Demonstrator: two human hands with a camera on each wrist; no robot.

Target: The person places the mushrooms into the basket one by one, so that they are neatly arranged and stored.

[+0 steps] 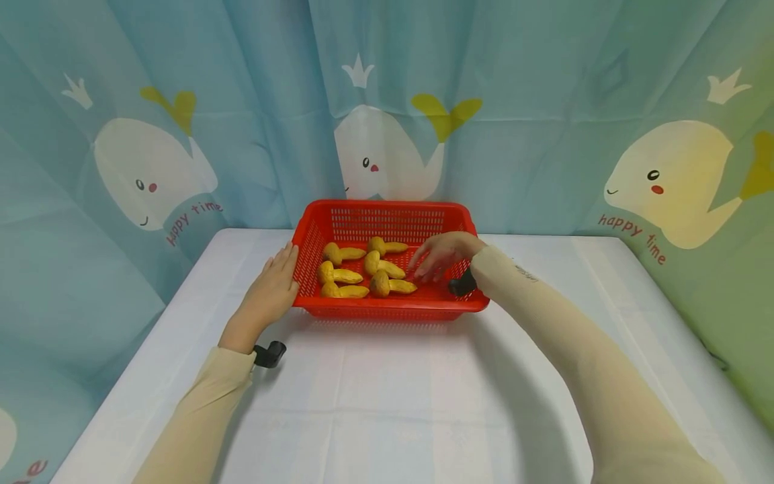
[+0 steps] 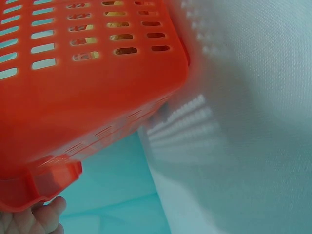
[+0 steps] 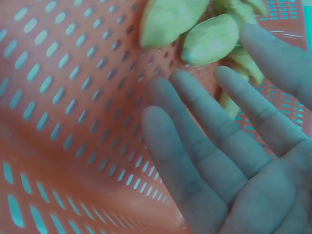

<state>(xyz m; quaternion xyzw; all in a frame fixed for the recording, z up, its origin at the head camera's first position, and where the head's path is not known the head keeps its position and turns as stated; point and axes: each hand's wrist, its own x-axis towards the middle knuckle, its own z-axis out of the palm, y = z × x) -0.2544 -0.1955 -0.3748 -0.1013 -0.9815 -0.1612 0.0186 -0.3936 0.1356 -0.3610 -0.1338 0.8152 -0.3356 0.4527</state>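
Note:
A red plastic basket [image 1: 387,304] with slotted walls stands on the table. Several yellow mushrooms [image 1: 393,285] with brownish caps lie on its floor, grouped in the left and middle part. My left hand [image 1: 272,290] rests against the basket's left rim with straight fingers; in the left wrist view only some fingertips [image 2: 48,214] show beside the rim. Inside the basket's right part hovers my right hand [image 1: 444,254], fingers spread and relaxed. The right wrist view shows the palm and fingers [image 3: 200,170] holding nothing, with pale yellow mushroom stems [image 3: 212,40] just beyond the fingertips.
A white cloth [image 1: 387,403] covers the table. Behind the basket hangs a blue-green curtain [image 1: 532,168] printed with whales, close to the table's back edge. A black wrist device [image 1: 270,354] sits on the left wrist, another [image 1: 462,284] on the right.

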